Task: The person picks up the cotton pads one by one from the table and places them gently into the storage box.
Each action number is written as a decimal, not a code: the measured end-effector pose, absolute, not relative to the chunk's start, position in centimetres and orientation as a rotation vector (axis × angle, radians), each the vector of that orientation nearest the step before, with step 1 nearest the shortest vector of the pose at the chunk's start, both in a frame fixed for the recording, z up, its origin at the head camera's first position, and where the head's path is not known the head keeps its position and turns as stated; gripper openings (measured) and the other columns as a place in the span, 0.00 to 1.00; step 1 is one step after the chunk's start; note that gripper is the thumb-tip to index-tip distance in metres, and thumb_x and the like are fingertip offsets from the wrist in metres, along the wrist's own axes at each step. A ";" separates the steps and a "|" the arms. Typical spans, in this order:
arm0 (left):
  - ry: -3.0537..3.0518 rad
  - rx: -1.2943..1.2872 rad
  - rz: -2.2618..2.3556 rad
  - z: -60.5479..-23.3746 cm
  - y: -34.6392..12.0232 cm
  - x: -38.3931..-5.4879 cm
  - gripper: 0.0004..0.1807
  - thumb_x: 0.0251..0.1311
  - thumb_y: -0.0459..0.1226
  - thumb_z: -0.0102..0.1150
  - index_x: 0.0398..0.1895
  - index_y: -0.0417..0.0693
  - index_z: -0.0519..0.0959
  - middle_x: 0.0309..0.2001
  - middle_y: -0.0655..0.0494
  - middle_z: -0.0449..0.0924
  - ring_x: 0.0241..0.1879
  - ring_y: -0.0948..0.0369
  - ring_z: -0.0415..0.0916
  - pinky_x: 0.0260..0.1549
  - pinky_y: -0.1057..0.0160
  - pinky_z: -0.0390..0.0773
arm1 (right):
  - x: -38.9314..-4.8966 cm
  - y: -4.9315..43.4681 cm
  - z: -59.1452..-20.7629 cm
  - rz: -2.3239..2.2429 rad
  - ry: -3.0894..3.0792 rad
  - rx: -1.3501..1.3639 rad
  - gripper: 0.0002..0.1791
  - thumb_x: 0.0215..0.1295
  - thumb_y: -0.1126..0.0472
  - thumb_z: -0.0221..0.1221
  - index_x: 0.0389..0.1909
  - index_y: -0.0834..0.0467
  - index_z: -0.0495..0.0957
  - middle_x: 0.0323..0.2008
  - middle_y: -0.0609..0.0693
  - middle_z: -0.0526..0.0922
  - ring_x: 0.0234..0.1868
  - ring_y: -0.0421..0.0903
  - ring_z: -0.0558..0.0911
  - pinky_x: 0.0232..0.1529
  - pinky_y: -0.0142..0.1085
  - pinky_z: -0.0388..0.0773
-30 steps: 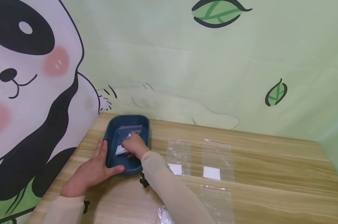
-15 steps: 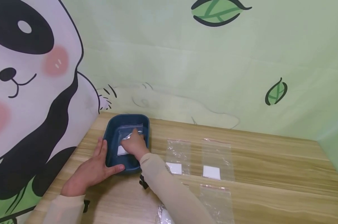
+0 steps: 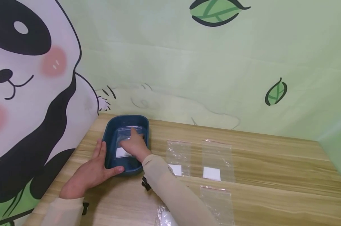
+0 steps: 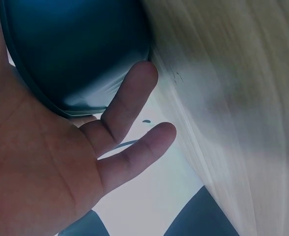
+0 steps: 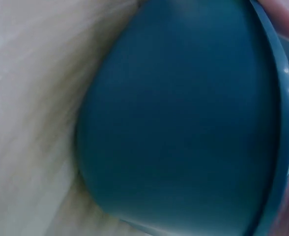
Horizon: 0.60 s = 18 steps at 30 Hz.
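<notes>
A dark blue tray (image 3: 110, 161) stands at the table's far left. Inside it lies a clear zip bag (image 3: 123, 134) with a white piece (image 3: 121, 153) in its lower part. My left hand (image 3: 87, 175) rests against the tray's near left corner, fingers along the side and thumb at the near rim; the left wrist view shows its fingers (image 4: 130, 98) extended. My right hand (image 3: 135, 146) reaches into the tray over the bag, index finger and thumb spread on it. The other right fingers are hidden. The tray's outer wall (image 5: 179, 123) fills most of the right wrist view.
To the right of the tray, clear zip bags (image 3: 211, 153) lie flat on the wooden table (image 3: 272, 169), some with a white piece (image 3: 211, 173) inside. My right sleeve (image 3: 173, 191) covers part of them. A panda-printed backdrop (image 3: 173, 56) rises behind the table's far edge.
The bag in the tray now lies flatter and straighter. My right fingers have gone from gripping it to spreading over it. My left hand has stayed at the tray's corner.
</notes>
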<state>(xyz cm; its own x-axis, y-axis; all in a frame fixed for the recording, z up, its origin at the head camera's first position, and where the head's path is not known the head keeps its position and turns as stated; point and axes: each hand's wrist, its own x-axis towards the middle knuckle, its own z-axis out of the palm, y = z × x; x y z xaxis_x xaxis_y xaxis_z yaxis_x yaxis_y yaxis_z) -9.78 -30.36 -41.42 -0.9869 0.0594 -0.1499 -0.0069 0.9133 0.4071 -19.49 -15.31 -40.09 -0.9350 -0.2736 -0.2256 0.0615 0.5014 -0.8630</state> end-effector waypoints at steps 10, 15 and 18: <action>2.921 0.049 0.612 -41.5 -30.3 -9.8 0.70 0.59 0.69 0.57 0.76 0.26 0.31 0.77 0.29 0.23 0.61 0.26 0.66 0.51 0.32 0.71 | -18.7 -13.2 -36.9 -1.370 2.426 -0.585 0.30 0.70 0.57 0.59 0.72 0.54 0.70 0.68 0.50 0.74 0.66 0.44 0.73 0.65 0.37 0.68; 2.915 0.053 0.603 -41.6 -30.3 -9.8 0.70 0.59 0.69 0.58 0.76 0.25 0.31 0.77 0.28 0.23 0.61 0.25 0.65 0.50 0.32 0.72 | -18.2 -11.2 -35.1 -1.381 2.387 -0.657 0.29 0.71 0.57 0.60 0.72 0.53 0.70 0.65 0.51 0.77 0.64 0.45 0.76 0.59 0.38 0.74; 2.917 0.048 0.596 -41.7 -30.3 -9.8 0.71 0.59 0.70 0.57 0.76 0.26 0.30 0.77 0.29 0.22 0.60 0.24 0.65 0.50 0.31 0.71 | -18.0 -9.4 -34.2 -1.440 2.336 -0.677 0.29 0.71 0.58 0.60 0.72 0.52 0.70 0.62 0.52 0.79 0.62 0.45 0.77 0.54 0.37 0.77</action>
<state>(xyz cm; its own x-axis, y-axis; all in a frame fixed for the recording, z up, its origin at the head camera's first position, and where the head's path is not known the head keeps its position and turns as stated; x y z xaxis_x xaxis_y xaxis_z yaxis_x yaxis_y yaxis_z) -9.83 -30.29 -41.73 -0.9860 0.0640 -0.1539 -0.0014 0.9200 0.3919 -17.96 -9.44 -34.20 -0.8389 -0.5440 -0.0181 -0.2283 0.3818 -0.8956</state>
